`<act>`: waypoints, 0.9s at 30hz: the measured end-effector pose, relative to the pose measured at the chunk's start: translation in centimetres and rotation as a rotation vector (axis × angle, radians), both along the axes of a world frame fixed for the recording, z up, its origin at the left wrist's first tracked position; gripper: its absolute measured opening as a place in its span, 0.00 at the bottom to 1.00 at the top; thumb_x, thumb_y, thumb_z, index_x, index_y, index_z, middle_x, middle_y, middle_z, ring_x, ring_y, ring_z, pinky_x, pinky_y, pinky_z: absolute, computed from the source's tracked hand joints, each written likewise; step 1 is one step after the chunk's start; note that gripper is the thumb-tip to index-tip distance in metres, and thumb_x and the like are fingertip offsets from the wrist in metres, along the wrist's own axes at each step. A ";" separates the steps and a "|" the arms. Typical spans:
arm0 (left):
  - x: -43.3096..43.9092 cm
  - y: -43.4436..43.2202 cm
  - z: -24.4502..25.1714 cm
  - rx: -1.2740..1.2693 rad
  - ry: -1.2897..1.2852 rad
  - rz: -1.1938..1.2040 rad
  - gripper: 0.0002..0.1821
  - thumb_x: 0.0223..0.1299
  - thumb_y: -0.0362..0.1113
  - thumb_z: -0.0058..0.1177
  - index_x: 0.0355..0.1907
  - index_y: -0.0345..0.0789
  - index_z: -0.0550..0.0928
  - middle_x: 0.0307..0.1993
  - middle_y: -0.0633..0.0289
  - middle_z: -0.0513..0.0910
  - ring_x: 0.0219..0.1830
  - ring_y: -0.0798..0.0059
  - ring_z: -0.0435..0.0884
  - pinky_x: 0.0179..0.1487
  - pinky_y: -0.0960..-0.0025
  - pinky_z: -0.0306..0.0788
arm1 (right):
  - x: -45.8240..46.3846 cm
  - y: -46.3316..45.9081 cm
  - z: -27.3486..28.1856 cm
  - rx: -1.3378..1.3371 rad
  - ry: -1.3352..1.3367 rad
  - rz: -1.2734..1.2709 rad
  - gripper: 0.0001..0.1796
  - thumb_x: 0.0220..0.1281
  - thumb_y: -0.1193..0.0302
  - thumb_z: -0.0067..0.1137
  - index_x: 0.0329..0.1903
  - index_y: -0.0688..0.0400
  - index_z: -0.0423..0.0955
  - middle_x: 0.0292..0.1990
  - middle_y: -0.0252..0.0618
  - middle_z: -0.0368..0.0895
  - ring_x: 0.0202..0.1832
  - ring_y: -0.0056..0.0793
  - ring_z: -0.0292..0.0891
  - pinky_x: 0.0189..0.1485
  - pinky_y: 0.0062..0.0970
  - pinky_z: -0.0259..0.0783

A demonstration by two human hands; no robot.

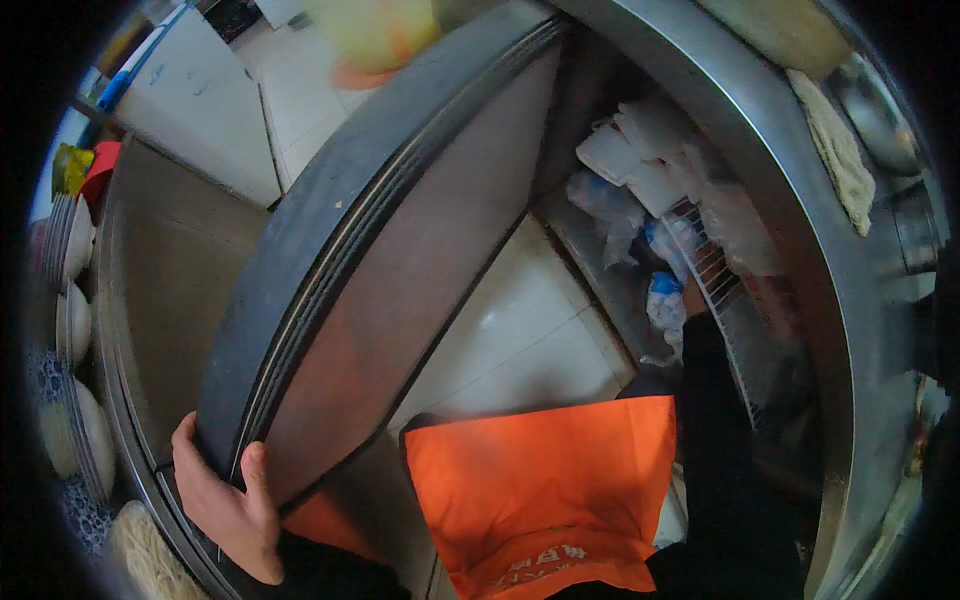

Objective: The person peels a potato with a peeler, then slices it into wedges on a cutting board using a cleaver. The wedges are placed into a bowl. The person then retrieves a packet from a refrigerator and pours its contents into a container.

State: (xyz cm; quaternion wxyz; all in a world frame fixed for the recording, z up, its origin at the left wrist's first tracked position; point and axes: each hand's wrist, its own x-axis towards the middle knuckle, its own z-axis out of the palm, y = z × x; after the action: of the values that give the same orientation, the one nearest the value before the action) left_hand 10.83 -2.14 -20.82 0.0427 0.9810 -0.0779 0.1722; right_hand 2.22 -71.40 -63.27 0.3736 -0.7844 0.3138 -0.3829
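Note:
My left hand (229,491) grips the free edge of an open under-counter refrigerator door (352,247), thumb on the inner panel and fingers on the outer side. My right arm reaches down into the refrigerator cabinet. My right hand (695,294) is mostly hidden under a white wire shelf (716,277), so its grip cannot be made out. Close beside it is a clear plastic bag with blue parts (665,300). Another bundle in clear plastic (607,206) lies farther in on the cabinet floor. White packages (626,157) and further plastic-wrapped items rest on the shelf.
A stainless steel counter edge (814,225) curves above the cabinet, with a folded cloth (832,150) and metal bowl (874,112) on top. Stacked plates (75,240) stand on the left counter. A yellowish bucket (375,34) is on the tiled floor. My orange apron (540,487) hangs below me.

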 end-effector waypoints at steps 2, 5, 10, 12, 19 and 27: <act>-0.2 0.1 0.0 -0.027 0.011 0.019 0.36 0.67 0.57 0.59 0.63 0.27 0.74 0.54 0.42 0.80 0.57 0.43 0.78 0.62 0.55 0.70 | -4.4 -0.5 -0.2 0.120 -0.070 0.030 0.20 0.79 0.63 0.48 0.63 0.60 0.75 0.56 0.52 0.82 0.60 0.52 0.76 0.62 0.47 0.73; -0.2 0.0 0.2 -0.008 0.024 0.015 0.36 0.69 0.57 0.57 0.64 0.28 0.74 0.55 0.42 0.80 0.58 0.43 0.79 0.63 0.56 0.69 | -9.0 -0.3 0.3 0.260 0.105 0.147 0.22 0.78 0.62 0.49 0.66 0.59 0.73 0.58 0.52 0.81 0.62 0.51 0.75 0.63 0.47 0.72; -0.1 -0.5 -0.3 0.023 -0.036 0.011 0.32 0.73 0.54 0.54 0.65 0.29 0.74 0.54 0.41 0.81 0.57 0.45 0.81 0.63 0.58 0.71 | -10.2 4.4 1.0 -0.219 1.269 0.039 0.34 0.70 0.51 0.59 0.69 0.61 0.70 0.62 0.54 0.79 0.62 0.51 0.76 0.63 0.47 0.73; -0.5 -0.6 -0.6 0.019 -0.049 0.032 0.31 0.73 0.53 0.54 0.64 0.29 0.74 0.54 0.41 0.82 0.58 0.45 0.81 0.63 0.59 0.71 | -9.4 4.6 1.6 -0.149 1.315 -0.012 0.37 0.67 0.45 0.64 0.65 0.62 0.76 0.59 0.54 0.82 0.54 0.51 0.80 0.63 0.48 0.72; -0.5 0.1 -0.5 0.014 -0.047 -0.008 0.30 0.73 0.52 0.55 0.64 0.28 0.75 0.55 0.40 0.81 0.58 0.43 0.80 0.63 0.58 0.71 | -8.0 2.5 2.1 -0.804 1.011 -0.151 0.28 0.71 0.51 0.54 0.63 0.57 0.76 0.56 0.49 0.82 0.50 0.51 0.81 0.53 0.51 0.76; -0.1 -0.3 -0.1 -0.062 -0.015 -0.012 0.35 0.68 0.58 0.58 0.62 0.29 0.75 0.51 0.42 0.81 0.54 0.44 0.80 0.58 0.57 0.72 | 2.6 3.7 3.1 -1.253 0.694 -0.322 0.18 0.76 0.57 0.49 0.56 0.55 0.77 0.50 0.48 0.83 0.45 0.50 0.81 0.47 0.53 0.78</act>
State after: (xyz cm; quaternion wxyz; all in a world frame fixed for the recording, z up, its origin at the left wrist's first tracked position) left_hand 10.74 -2.44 -20.95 0.0735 0.9774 -0.0788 0.1819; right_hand 4.81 -67.71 -60.13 -0.3269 -0.8712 0.2475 -0.2700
